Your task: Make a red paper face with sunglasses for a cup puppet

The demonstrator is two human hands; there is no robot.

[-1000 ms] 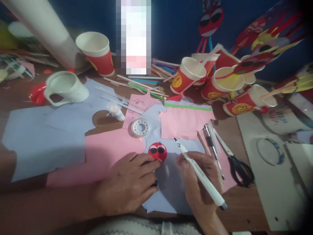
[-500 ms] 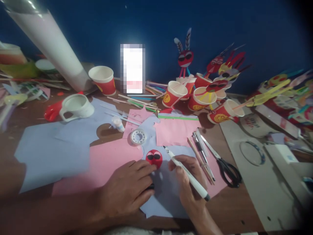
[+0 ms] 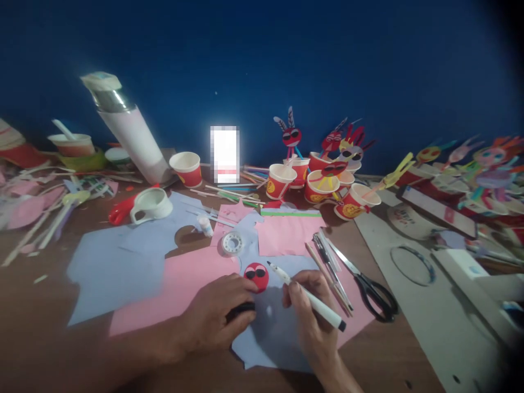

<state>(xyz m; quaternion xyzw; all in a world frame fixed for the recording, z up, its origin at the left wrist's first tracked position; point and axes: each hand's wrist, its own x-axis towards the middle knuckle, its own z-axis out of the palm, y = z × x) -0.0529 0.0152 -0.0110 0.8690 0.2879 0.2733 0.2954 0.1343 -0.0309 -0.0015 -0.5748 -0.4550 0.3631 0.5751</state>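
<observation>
In the head view, my right hand (image 3: pixel 313 305) grips a white marker (image 3: pixel 319 307), its dark tip uncapped and pointing up and left. My left hand (image 3: pixel 216 311) rests on the paper, with a black marker cap (image 3: pixel 240 311) held between thumb and fingers. One of its fingertips touches the lower left edge of a red paper disc (image 3: pixel 258 281). Pink eyelids and black ovals form eyes on that disc. Beneath both hands lies a pale blue sheet (image 3: pixel 272 344). The marker tip hovers just right of the disc, apart from it.
Black-handled scissors (image 3: pixel 374 295), pens (image 3: pixel 327 262) and wooden sticks lie to the right. A tape roll (image 3: pixel 232 243), small bottle (image 3: pixel 203 224) and white mug (image 3: pixel 152 205) sit beyond my left hand. Behind are red paper cups (image 3: pixel 281 183), a leaning flask (image 3: pixel 129 136) and a lit screen (image 3: pixel 225 154).
The view has tilted up and shifted, so the table appears lower and smaller. The marker tip has come nearer the disc, and more of the black cap shows in my left hand.
</observation>
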